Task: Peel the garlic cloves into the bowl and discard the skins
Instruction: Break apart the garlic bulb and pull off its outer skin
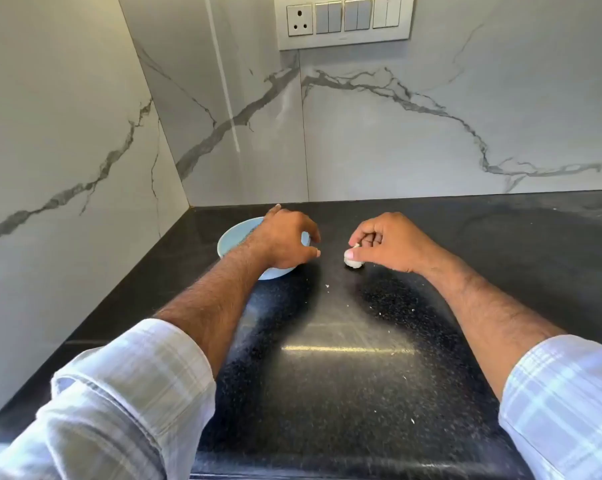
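A pale blue bowl [232,239] sits on the black counter near the left corner. My left hand [287,239] hovers over its right side, fingers loosely curled, holding nothing that I can see; the hand hides the bowl's inside. To the right, a white garlic bulb [353,262] rests on the counter. My right hand [389,242] pinches it from above with thumb and fingertips. The two hands are about a hand's width apart.
The black speckled counter [344,358] carries a few tiny white skin flakes [327,286] in front of the hands. Marble walls close the counter at the back and left. A switch panel [344,20] hangs high on the back wall.
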A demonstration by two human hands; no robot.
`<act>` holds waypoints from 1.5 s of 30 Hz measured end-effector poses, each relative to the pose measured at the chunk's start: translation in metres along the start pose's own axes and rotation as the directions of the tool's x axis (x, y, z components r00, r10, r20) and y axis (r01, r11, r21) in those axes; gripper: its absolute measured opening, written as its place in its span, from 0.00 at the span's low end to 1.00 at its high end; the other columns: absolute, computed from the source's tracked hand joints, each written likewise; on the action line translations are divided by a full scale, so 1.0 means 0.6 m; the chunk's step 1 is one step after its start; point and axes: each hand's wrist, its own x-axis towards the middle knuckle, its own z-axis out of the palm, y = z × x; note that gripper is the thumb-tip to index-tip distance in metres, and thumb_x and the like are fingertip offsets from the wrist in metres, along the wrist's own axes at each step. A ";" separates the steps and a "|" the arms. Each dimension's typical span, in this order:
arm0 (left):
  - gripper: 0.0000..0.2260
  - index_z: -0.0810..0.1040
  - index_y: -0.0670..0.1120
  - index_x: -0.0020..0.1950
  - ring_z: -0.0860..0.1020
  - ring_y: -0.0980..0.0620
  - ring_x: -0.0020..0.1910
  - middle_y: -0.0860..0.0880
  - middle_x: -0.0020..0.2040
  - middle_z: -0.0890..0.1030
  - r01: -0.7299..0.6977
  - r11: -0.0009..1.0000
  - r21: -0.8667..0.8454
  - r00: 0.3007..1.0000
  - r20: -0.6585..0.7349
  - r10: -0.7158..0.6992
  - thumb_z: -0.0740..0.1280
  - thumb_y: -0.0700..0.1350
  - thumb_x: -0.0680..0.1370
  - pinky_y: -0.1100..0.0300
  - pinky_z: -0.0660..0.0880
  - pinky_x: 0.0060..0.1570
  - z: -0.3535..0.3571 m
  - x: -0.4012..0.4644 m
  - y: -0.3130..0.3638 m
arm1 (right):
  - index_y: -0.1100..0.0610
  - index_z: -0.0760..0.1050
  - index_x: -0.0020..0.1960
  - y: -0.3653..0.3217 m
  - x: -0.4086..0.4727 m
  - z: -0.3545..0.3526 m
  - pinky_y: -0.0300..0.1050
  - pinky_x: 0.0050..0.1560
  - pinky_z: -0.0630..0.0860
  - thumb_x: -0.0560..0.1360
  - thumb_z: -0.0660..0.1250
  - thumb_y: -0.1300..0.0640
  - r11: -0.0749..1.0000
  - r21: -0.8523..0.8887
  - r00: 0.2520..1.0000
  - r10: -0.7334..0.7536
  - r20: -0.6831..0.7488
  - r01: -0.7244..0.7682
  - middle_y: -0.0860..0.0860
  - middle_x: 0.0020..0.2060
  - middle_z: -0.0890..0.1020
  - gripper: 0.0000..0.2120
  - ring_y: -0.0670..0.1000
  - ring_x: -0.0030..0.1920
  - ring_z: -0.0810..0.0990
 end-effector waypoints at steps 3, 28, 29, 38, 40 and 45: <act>0.11 0.85 0.58 0.58 0.73 0.53 0.76 0.55 0.71 0.81 -0.008 1.000 0.018 0.999 0.043 0.008 0.73 0.57 0.78 0.40 0.48 0.84 -0.009 0.001 -0.022 | 0.45 0.86 0.41 0.005 0.008 0.006 0.41 0.38 0.76 0.70 0.81 0.53 0.993 -0.106 0.999 0.043 0.001 -0.043 0.43 0.33 0.84 0.05 0.40 0.32 0.78; 0.16 0.86 0.45 0.56 0.87 0.47 0.42 0.48 0.43 0.88 0.025 0.615 -0.788 0.978 -0.108 -0.179 0.83 0.50 0.73 0.55 0.84 0.44 0.121 0.060 0.047 | 0.62 0.86 0.50 0.057 0.036 0.019 0.45 0.41 0.85 0.76 0.77 0.65 0.845 0.461 0.910 0.380 -0.163 -0.271 0.57 0.37 0.87 0.04 0.50 0.37 0.84; 0.13 0.86 0.43 0.55 0.88 0.45 0.43 0.46 0.43 0.88 0.026 0.555 -0.832 0.981 -0.086 -0.175 0.82 0.47 0.75 0.55 0.84 0.42 0.122 0.058 0.047 | 0.61 0.87 0.50 0.056 0.037 0.023 0.45 0.42 0.85 0.75 0.78 0.63 0.865 0.427 0.913 0.367 -0.180 -0.264 0.57 0.38 0.87 0.04 0.50 0.37 0.84; 0.04 0.86 0.36 0.50 0.88 0.40 0.45 0.37 0.46 0.88 0.071 0.162 -0.984 0.982 0.040 -0.186 0.77 0.34 0.76 0.57 0.86 0.44 0.105 0.049 0.041 | 0.59 0.87 0.49 0.058 0.035 0.029 0.47 0.43 0.84 0.77 0.75 0.64 0.857 0.461 0.929 0.336 -0.156 -0.232 0.54 0.37 0.87 0.02 0.49 0.37 0.83; 0.04 0.86 0.37 0.49 0.89 0.39 0.47 0.37 0.47 0.88 0.066 0.162 -0.985 0.983 0.036 -0.178 0.77 0.34 0.76 0.55 0.87 0.46 0.105 0.049 0.037 | 0.60 0.86 0.49 0.057 0.035 0.025 0.46 0.42 0.84 0.77 0.75 0.65 0.836 0.503 0.928 0.338 -0.155 -0.220 0.58 0.39 0.87 0.03 0.50 0.37 0.84; 0.05 0.84 0.37 0.54 0.88 0.41 0.48 0.36 0.48 0.88 0.087 0.124 -0.988 0.985 0.067 -0.156 0.75 0.34 0.78 0.56 0.86 0.48 0.098 0.049 0.035 | 0.57 0.86 0.48 0.053 0.037 0.019 0.46 0.44 0.85 0.75 0.76 0.67 0.839 0.527 0.941 0.277 -0.194 -0.138 0.56 0.40 0.88 0.06 0.52 0.39 0.85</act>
